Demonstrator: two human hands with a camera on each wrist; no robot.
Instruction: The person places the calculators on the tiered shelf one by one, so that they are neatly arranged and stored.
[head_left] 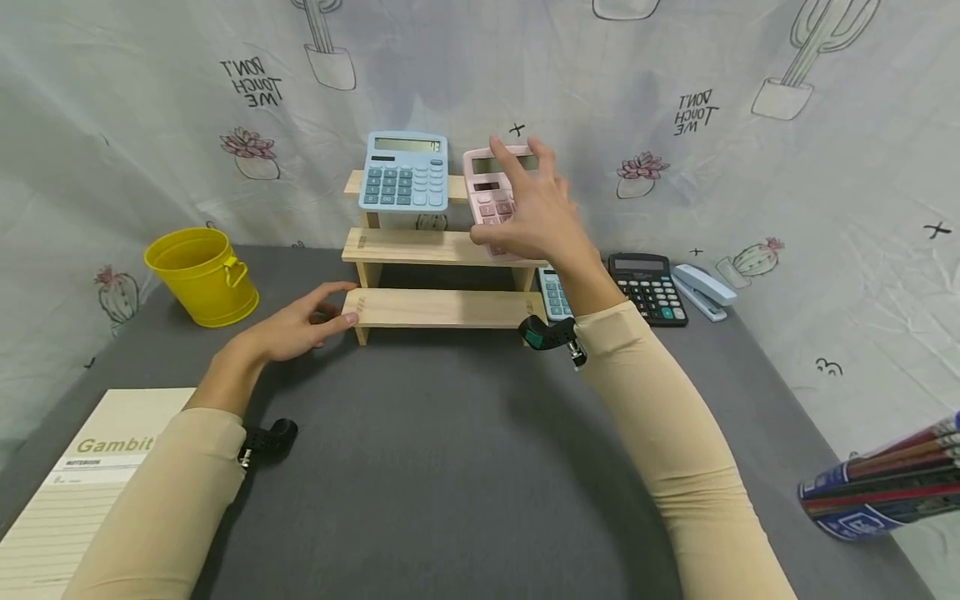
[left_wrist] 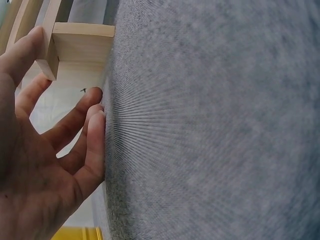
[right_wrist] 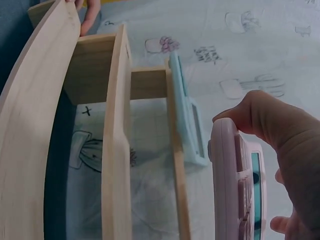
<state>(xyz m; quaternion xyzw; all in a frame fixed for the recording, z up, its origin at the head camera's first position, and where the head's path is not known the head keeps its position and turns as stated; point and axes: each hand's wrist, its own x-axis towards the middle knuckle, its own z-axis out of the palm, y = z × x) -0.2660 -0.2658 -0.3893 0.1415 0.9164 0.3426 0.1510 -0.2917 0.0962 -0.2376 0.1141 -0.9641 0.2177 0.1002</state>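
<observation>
My right hand [head_left: 542,215] grips a pink calculator [head_left: 489,192], thumb at its lower edge and fingers at its top. In the head view, the calculator overlaps the right end of the top tier of a three-tier wooden shelf [head_left: 442,308]. In the right wrist view, the pink calculator [right_wrist: 227,175] is apart from the upper board. A light blue calculator [head_left: 405,172] leans upright on the top tier's left side. My left hand [head_left: 296,323] holds the left end of the lowest board [left_wrist: 49,45] between thumb and forefinger, its other fingers curled near the tabletop.
A yellow bucket [head_left: 198,279] stands at the left, a notebook [head_left: 90,492] in front of it. Right of the shelf lie another blue calculator [head_left: 553,296], a black calculator [head_left: 663,292] and a stapler [head_left: 701,287]. A pencil holder [head_left: 855,512] stands at the right edge.
</observation>
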